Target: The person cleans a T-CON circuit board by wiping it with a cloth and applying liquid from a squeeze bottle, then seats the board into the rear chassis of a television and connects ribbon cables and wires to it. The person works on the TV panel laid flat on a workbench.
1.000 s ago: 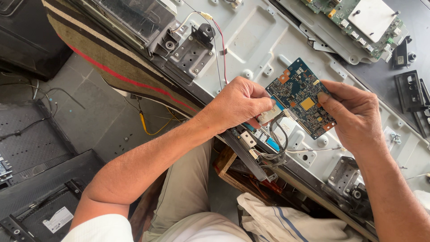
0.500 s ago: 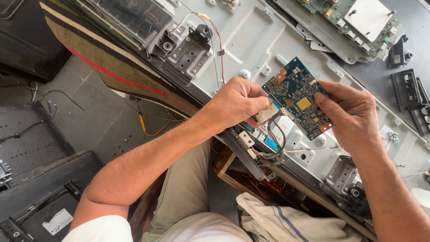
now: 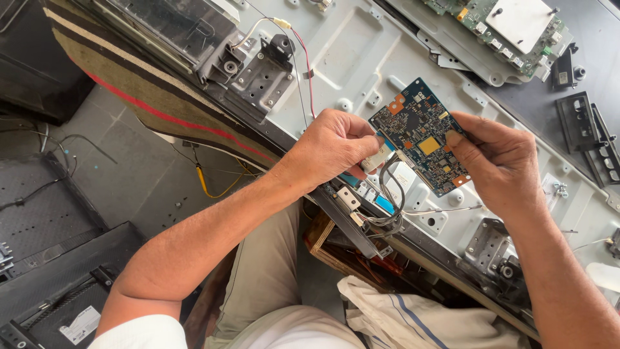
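A small blue circuit board with a gold square and orange corners is held above the white metal back panel of a flat screen. My right hand grips the board's right edge. My left hand pinches a white connector at the board's lower left edge. Grey wires run from that connector down to the panel's lower rim.
A green board with a metal shield lies at the top right. Black brackets sit on the dark surface at right. A woven mat with a red stripe lies under the panel. A black plastic cover and a cloth lie near my legs.
The board and both hands have shifted slightly up in view; the grips look the same.
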